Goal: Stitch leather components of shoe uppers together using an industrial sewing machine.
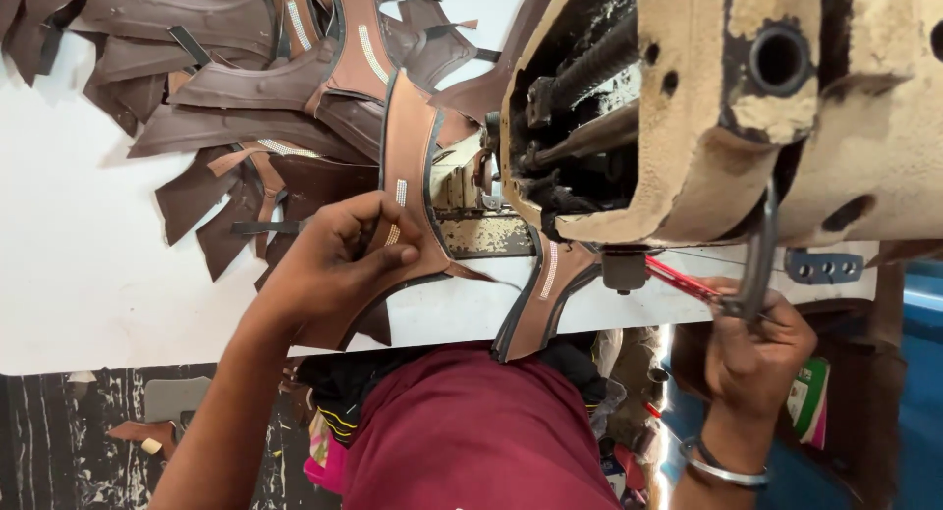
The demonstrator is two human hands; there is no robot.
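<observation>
Brown leather, trimmed with a pale studded strip, forms the curved shoe upper piece (pixel 408 166) that lies on the white desk (pixel 79 264) beside the worn beige sewing machine (pixel 707 107). Your left hand (pixel 339 269) rests on its lower end, the grip pressed together on the piece, thumb on top and fingers curled over the edge. A second matching piece (pixel 540 299) hangs over the desk's near edge, just beside it. Your right hand (pixel 751 348), wearing a metal bangle (pixel 717 466), has its grip closed around a red-handled tool (pixel 683 279) below the machine head. A heap of brown cut pieces (pixel 236 87) lies behind.
</observation>
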